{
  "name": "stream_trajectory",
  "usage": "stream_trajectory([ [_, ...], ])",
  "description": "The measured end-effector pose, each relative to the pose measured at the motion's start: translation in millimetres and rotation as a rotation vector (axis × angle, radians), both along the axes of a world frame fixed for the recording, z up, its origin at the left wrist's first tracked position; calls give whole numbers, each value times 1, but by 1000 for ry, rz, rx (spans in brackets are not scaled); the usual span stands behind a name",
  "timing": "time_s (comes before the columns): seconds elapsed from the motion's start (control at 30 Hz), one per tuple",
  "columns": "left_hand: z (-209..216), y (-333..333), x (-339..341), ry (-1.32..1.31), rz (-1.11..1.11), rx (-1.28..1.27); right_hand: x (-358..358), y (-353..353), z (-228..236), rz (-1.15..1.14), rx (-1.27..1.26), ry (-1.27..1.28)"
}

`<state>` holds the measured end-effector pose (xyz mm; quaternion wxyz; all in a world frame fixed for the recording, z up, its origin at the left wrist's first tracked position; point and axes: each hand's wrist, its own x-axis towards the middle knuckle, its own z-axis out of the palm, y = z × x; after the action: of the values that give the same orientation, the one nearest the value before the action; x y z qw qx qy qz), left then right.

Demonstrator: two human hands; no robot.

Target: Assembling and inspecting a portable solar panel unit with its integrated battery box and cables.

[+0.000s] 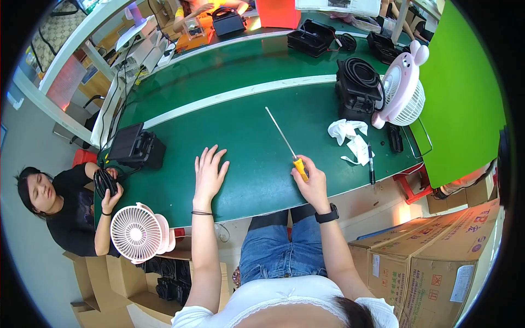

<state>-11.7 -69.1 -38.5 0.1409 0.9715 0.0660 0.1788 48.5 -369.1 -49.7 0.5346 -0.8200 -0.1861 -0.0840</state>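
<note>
My right hand (311, 182) is closed around the yellow handle of a screwdriver (297, 162). Its long thin shaft points up and left over the green tabletop (246, 136). Flat on the table lies my left hand (208, 171), fingers spread, holding nothing. To the right of the screwdriver are crumpled white tissue (350, 136) and a black pen (371, 168). Behind them stands a black box-shaped device (356, 98) with a coiled black cable on top.
A pink fan with rabbit ears (398, 90) stands at the right; another pink fan (136, 234) is at the left front edge. Beside a black device (135, 147), a person (71, 208) holds coiled cable. Cardboard boxes (426, 257) stand lower right. Another person works across the table.
</note>
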Motion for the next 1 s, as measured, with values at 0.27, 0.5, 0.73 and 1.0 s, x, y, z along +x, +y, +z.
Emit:
stream_trajectory([
  [0.27, 9, -6, 6, -195, -205, -87, 0, -2, 2, -1, 17, -24],
  [0.5, 10, -2, 4, -272, -144, -36, 1, 2, 3, 1, 19, -17],
  [0.73, 8, -5, 4, -206, -174, -72, -2, -2, 5, -27, -7, -18],
  [1.0, 8, -2, 3, -254, -167, -7, -1, -1, 5, -13, -25, 3],
])
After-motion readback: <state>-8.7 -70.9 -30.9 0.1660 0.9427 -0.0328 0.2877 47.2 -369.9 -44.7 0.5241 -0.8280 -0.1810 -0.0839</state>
